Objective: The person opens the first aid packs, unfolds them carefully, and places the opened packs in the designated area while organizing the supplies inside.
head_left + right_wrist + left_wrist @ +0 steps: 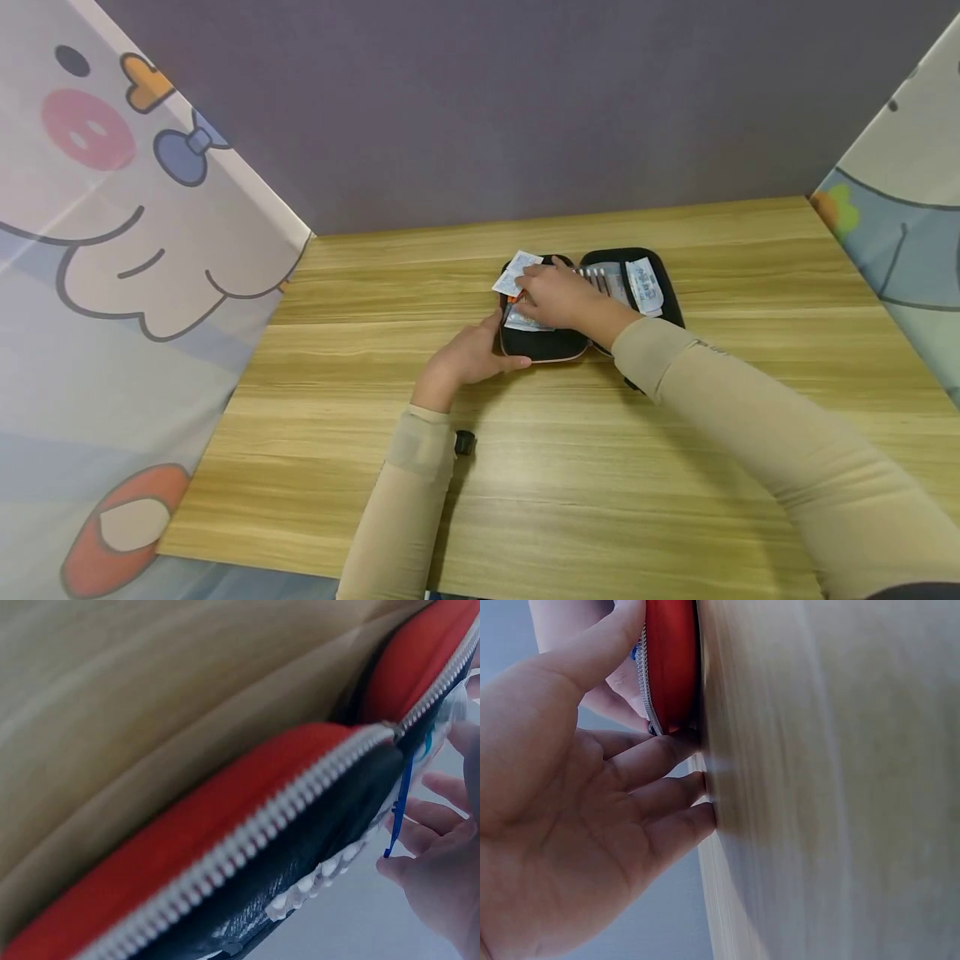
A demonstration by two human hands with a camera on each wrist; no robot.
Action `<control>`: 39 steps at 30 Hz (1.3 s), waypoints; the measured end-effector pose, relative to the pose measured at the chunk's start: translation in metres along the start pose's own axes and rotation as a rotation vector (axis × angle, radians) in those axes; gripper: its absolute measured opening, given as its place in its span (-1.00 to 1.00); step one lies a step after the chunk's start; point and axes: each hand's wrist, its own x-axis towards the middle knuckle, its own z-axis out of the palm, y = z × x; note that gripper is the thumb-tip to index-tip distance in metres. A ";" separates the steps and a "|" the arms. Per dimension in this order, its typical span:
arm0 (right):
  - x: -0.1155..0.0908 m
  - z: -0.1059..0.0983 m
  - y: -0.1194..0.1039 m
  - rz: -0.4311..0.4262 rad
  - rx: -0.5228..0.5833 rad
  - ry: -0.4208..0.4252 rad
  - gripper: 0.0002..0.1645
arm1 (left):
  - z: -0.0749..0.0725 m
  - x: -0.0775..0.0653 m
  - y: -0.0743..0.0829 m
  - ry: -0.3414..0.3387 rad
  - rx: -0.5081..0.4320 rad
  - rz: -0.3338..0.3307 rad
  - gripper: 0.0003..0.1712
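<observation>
A zip case, black inside and red outside, lies unfolded on the wooden table. My left hand holds its near left corner, thumb along the front edge and forefinger at the left side; the other fingertips rest by the table in the left wrist view. Over the left half, my right hand reaches in with spread fingers among white packets. A thin blue plastic strip sticks out beside its fingertips in the right wrist view. That hand covers part of the case's contents.
Cotton swabs in a clear bag and a white printed packet lie in the case's right half. A small black object is beside the left sleeve. A grey panel stands behind the table, with cartoon-printed cloth at the left.
</observation>
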 end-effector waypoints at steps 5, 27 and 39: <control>0.001 0.002 -0.002 -0.031 -0.044 0.035 -0.42 | 0.000 0.000 0.000 0.002 0.001 0.002 0.36; -0.008 -0.008 0.005 -0.070 0.040 0.257 -0.70 | 0.000 -0.001 0.000 0.007 -0.011 0.008 0.34; -0.033 -0.042 0.041 0.222 0.521 0.519 -0.59 | 0.001 -0.001 0.001 0.014 -0.016 -0.018 0.35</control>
